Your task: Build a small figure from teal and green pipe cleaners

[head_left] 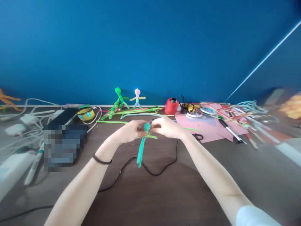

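Between my hands is a teal pipe-cleaner figure (140, 152), with a coiled round top and two long straight strands hanging below. My left hand (131, 130) grips its left side, thumb and fingers closed round the coil. My right hand (166, 127) is closed in a pinch against the coil's right side; its fingertips partly hide what they hold. A short yellow-green pipe cleaner (151, 136) crosses the figure just under the coil. Behind my hands, several loose pipe cleaners (141, 110) lie on the table.
A green pipe-cleaner figure (118, 92) and a pink-headed one (137, 93) stand against the blue wall. Right of them are a red thread spool (171, 106), pink paper (207, 135) and a black marker (230, 130). A black cable (157, 174) crosses the table; white cables (35, 116) crowd the left.
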Demonstrator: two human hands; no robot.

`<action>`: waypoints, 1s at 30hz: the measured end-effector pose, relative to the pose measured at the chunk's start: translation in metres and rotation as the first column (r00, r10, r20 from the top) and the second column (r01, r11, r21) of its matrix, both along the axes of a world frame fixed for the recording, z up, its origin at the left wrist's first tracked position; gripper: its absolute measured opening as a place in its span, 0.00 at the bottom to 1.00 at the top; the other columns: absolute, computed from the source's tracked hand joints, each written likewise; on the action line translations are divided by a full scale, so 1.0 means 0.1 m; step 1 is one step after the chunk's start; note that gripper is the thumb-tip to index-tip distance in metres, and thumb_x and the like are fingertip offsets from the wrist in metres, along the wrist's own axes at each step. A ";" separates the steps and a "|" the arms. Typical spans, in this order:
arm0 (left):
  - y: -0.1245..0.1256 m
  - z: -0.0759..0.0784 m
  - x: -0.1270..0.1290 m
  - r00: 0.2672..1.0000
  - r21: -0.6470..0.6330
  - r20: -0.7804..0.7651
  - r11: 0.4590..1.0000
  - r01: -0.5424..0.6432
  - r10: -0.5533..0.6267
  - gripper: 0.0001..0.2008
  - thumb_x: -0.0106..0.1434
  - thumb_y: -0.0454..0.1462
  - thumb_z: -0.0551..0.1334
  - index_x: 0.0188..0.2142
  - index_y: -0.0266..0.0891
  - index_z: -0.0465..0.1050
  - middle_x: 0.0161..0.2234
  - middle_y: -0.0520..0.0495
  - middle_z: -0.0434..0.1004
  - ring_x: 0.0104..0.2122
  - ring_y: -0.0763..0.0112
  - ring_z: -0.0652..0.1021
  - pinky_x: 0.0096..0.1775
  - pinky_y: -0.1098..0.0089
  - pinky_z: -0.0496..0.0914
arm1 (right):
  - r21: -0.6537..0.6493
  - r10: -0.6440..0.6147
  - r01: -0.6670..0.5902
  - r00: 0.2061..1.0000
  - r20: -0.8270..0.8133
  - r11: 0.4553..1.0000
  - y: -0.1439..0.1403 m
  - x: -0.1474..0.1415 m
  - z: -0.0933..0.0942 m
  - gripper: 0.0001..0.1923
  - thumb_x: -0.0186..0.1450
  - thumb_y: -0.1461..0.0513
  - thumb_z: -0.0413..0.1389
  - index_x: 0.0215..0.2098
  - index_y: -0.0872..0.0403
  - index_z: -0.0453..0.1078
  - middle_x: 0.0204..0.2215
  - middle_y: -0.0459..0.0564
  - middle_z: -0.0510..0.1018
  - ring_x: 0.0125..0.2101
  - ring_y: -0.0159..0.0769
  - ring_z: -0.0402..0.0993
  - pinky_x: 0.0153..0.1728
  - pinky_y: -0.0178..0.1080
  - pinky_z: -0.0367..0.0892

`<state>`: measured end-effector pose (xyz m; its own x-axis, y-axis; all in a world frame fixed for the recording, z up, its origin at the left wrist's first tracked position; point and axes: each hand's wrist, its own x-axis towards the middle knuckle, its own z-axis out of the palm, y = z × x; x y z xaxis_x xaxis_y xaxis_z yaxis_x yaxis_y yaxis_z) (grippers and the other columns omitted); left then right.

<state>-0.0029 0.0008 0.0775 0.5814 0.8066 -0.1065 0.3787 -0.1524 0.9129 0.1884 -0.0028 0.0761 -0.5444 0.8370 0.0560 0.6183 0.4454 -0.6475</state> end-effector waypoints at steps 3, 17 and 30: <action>-0.01 -0.01 0.03 1.000 0.007 0.011 1.000 -0.016 0.016 0.22 0.47 0.36 0.63 0.44 0.35 0.67 0.32 0.46 0.77 0.34 0.63 0.76 0.34 0.66 0.69 | 0.054 -0.031 0.031 1.000 -0.007 0.998 -0.02 -0.03 0.00 0.09 0.59 0.61 0.53 0.26 0.57 0.70 0.24 0.47 0.72 0.25 0.29 0.63 0.26 0.32 0.55; -0.02 -0.09 0.13 0.985 0.048 0.091 0.987 -0.154 0.149 0.11 0.48 0.36 0.62 0.32 0.34 0.68 0.22 0.53 0.69 0.22 0.77 0.67 0.24 0.74 0.60 | 0.170 -0.095 0.116 0.987 -0.129 0.978 -0.11 -0.12 0.06 0.05 0.58 0.66 0.54 0.26 0.58 0.69 0.24 0.47 0.73 0.25 0.28 0.65 0.29 0.32 0.58; 0.06 -0.13 0.09 0.886 -0.040 0.330 0.943 -0.331 0.326 0.10 0.46 0.36 0.65 0.27 0.35 0.66 0.20 0.53 0.67 0.23 0.75 0.70 0.25 0.74 0.62 | -0.073 -0.157 0.141 0.931 -0.329 0.987 -0.16 -0.16 0.01 0.11 0.60 0.59 0.52 0.35 0.58 0.72 0.22 0.47 0.74 0.16 0.26 0.66 0.19 0.31 0.60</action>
<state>0.0064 0.0071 0.0644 0.2824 0.9575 0.0589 0.0905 -0.0877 0.9920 0.1720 -0.0190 0.0774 -0.3699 0.9132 0.1712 0.4205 0.3288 -0.8456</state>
